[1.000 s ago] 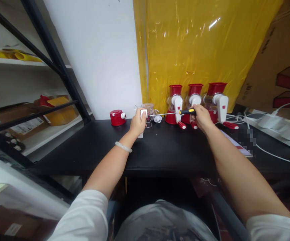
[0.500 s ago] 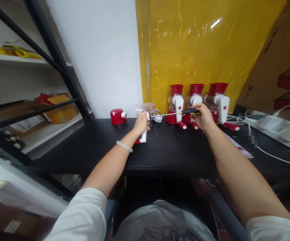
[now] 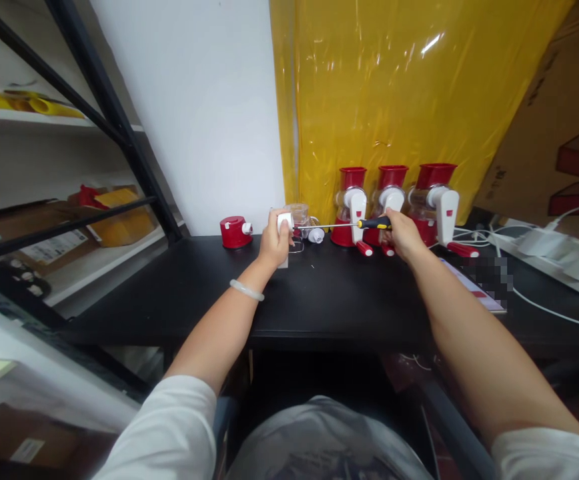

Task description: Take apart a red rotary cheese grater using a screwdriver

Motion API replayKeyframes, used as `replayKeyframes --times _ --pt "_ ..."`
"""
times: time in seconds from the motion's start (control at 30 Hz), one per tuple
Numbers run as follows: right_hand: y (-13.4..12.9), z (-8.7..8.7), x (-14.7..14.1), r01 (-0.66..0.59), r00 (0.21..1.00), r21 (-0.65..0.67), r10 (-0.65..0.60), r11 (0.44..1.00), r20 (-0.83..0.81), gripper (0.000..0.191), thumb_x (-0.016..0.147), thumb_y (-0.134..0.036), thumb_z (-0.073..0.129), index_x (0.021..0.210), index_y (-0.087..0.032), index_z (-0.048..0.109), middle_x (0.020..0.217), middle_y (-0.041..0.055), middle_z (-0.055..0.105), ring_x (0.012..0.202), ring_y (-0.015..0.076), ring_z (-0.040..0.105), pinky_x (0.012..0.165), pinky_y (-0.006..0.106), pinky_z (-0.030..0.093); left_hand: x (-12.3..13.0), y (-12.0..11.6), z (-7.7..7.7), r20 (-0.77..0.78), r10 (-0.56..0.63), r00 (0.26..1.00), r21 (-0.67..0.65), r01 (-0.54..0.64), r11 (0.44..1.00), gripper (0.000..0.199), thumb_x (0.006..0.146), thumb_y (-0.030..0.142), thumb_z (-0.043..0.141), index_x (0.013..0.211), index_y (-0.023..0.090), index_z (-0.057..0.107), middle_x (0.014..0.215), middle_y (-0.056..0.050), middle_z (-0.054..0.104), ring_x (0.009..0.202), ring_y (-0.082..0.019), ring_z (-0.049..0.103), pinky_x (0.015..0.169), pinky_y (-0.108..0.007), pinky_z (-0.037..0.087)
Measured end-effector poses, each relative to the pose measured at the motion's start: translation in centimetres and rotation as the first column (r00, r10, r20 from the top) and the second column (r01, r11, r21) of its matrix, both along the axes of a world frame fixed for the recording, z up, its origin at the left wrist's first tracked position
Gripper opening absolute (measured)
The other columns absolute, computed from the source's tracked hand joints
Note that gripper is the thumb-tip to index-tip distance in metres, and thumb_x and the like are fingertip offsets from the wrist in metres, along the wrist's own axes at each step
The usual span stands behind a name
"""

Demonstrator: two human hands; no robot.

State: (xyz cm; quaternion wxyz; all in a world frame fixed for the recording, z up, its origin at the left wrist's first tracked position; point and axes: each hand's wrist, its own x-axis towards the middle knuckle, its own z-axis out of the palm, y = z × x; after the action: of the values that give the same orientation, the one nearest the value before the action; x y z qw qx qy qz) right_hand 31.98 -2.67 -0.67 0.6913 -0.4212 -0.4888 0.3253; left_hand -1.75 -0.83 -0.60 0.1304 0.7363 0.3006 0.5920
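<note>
The right hand (image 3: pixel 402 235) grips the screwdriver (image 3: pixel 375 223), its shaft pointing left to the white crank (image 3: pixel 284 219) gripped by the left hand (image 3: pixel 274 241); tip contact is unclear.

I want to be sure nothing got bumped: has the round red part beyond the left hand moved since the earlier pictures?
No. Against the white panel, the round red part stands in the same spot on the black table.

Black tabletop (image 3: pixel 339 300) bearing a red base (image 3: pixel 232 233), clear plastic housing (image 3: pixel 298 213), three red-and-white crank grinders (image 3: pixel 392 199).
</note>
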Motion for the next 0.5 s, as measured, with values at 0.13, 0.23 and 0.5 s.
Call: replayKeyframes --times 0.13,0.23,0.5 --pt "-0.3 0.4 -0.4 -0.031 0.998 0.006 0.031 1.000 -0.056 0.044 0.080 -0.066 0.079 0.082 -0.025 0.062 0.045 -0.0089 0.037 0.035 0.0105 0.033 0.035 0.025 0.030 0.0 -0.2 0.2 -0.011 0.011 1.000 0.020 -0.011 1.000 0.044 0.112 0.058 0.037 0.130 0.022 0.055 0.066 0.005 0.063 0.053 -0.014 0.062 0.061 -0.029 0.049" --pt "-0.4 0.8 -0.6 0.002 0.994 0.041 0.003 0.999 -0.114 0.032 0.076 -0.049 0.081 0.082 -0.024 0.063 0.058 -0.0051 0.052 0.043 0.0092 0.041 0.040 0.023 0.035 0.4 -0.4 0.3 0.007 0.008 1.000 -0.060 -0.008 0.998 0.041 0.113 0.056 0.037 0.128 0.022 0.056 0.066 0.004 0.064 0.052 -0.013 0.062 0.059 -0.028 0.049" --pt "-0.2 0.7 0.0 -0.043 0.984 0.099 0.060 0.994 -0.170 0.019 0.071 -0.035 0.069 0.081 -0.025 0.058 0.078 -0.0012 0.060 0.059 0.0131 0.054 0.049 0.024 0.046 1.4 -0.8 0.7 0.071 0.015 0.997 -0.305 0.008 0.952 0.032 0.114 0.046 0.038 0.121 0.022 0.058 0.071 0.003 0.064 0.048 -0.011 0.059 0.053 -0.024 0.049"
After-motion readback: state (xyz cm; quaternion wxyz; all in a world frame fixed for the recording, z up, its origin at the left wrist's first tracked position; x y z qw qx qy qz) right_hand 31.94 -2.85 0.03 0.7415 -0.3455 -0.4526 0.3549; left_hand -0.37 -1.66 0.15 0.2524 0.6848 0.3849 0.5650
